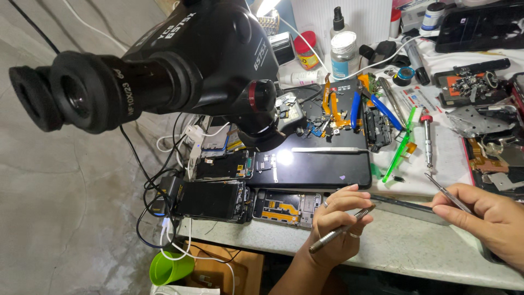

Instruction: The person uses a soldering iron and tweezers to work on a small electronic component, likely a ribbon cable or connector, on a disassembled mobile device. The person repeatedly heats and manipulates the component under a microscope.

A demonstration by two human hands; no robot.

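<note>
slim metal screwdriver (341,230) tilted; thin tweezers (448,197) angled beside it.

1. The microscope (180,60) is black, with a dark red ring on its knob.
2. The cup (170,267) below the counter (404,246) is bright green.
3. The counter is pale speckled grey.
4. The cutters (376,106) have blue handles.
5. The brush (401,145) is green.
6. The phone screen (316,169) is glossy black.
7. The jar (305,50) has a red lid.
8. The screwdriver (341,229) is silver-grey.
</note>
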